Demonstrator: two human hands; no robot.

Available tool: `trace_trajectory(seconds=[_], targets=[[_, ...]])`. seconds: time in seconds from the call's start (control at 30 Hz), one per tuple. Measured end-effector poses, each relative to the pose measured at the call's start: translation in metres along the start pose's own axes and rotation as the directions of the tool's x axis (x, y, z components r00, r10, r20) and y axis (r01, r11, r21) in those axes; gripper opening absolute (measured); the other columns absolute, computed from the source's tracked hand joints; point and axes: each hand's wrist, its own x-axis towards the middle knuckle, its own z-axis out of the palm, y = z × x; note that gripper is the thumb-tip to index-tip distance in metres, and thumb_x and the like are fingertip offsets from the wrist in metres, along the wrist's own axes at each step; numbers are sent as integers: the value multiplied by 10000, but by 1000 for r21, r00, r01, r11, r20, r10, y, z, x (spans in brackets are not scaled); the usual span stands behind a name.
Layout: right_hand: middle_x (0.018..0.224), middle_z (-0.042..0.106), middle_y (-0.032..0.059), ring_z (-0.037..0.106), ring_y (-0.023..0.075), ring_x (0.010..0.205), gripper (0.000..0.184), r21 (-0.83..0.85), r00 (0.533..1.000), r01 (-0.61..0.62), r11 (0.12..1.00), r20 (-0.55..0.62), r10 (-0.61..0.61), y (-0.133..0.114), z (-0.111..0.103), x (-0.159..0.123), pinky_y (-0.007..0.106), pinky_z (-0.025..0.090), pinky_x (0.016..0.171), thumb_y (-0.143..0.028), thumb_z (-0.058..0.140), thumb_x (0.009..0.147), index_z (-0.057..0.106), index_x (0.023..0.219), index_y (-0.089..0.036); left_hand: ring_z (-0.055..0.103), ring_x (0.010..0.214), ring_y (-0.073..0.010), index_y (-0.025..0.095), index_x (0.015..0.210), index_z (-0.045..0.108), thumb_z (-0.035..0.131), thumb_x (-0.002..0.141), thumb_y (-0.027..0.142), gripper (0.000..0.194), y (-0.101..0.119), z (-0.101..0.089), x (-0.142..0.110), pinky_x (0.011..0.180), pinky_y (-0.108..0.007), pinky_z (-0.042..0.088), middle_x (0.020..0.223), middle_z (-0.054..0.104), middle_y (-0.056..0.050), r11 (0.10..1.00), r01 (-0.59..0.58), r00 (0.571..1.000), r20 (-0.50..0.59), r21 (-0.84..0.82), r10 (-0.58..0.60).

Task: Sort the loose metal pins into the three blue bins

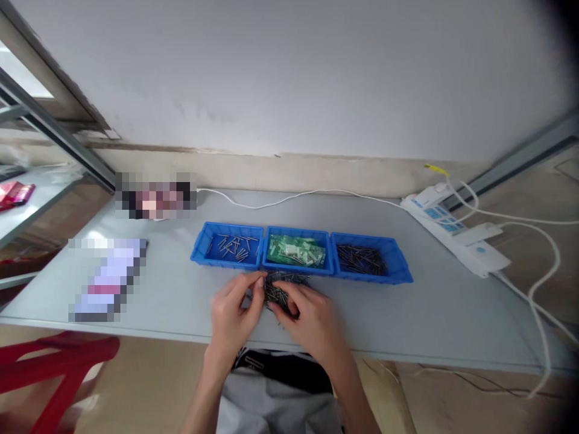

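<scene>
A heap of small, thin metal pieces (pixel 277 294), like screws or nails, lies on the table in front of the bins. At its left edge is my left hand (pixel 233 310), thumb and forefinger pinched together; whatever is between the tips is too small to make out. My right hand (pixel 314 316) rests against the heap's right side, its thumb and forefinger apart and bent around some pieces. Just behind are three blue bins: the left bin (pixel 226 263) holds scattered silvery pins, the middle bin (pixel 296 269) green-and-clear plastic packets, and the right bin (pixel 398 268) dark screw-like pieces.
A blurred-out phone-like object (pixel 108 280) lies on the grey table (pixel 172 289) at left, another blurred item (pixel 156 200) behind it. A white power strip (pixel 456 232) with cables sits at right. A red stool (pixel 58 374) stands below left. The wall (pixel 289 84) closes the back.
</scene>
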Motion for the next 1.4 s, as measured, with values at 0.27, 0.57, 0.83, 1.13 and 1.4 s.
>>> trace_trajectory(seconds=[0.27,0.57,0.83,1.13,1.4], targets=[[657,670,-28,586,143,542,247,-51,1000,7,999,-29,-8,2,3,0,273,401,574,-364,606,1095,707,904,-244,596,554,-119,208,1005,820,596,1069,298,249,-5,-3,3,561,-218,454,725,767,-1,994,100,993,65,-50,-97],[634,627,-48,569,138,519,242,0,999,-9,1000,-31,9,6,6,-3,270,385,549,-340,587,1106,698,912,-246,621,595,-112,205,1016,810,605,1075,268,222,-5,-3,2,598,-217,465,818,800,-7,994,89,991,110,-67,-81],[647,558,-65,545,113,542,184,199,978,-54,978,-186,92,4,0,-9,217,425,565,-345,625,1093,680,956,-235,599,635,-118,211,1134,796,642,1055,239,176,2,-3,8,598,-227,459,908,757,-27,991,-21,984,173,-133,44],[662,544,-79,527,104,551,78,348,917,-75,935,-343,201,0,-7,-10,189,453,564,-247,676,1029,674,951,-241,493,580,-102,208,974,737,738,977,218,10,17,9,10,563,-220,405,749,635,31,932,99,950,313,-349,16],[744,657,-50,609,111,606,69,423,943,-78,903,-261,204,-1,-7,-11,183,499,606,-237,601,1070,633,1010,-245,461,592,-104,194,971,715,721,990,270,79,19,19,9,586,-220,396,695,528,53,835,271,939,322,-478,-120]])
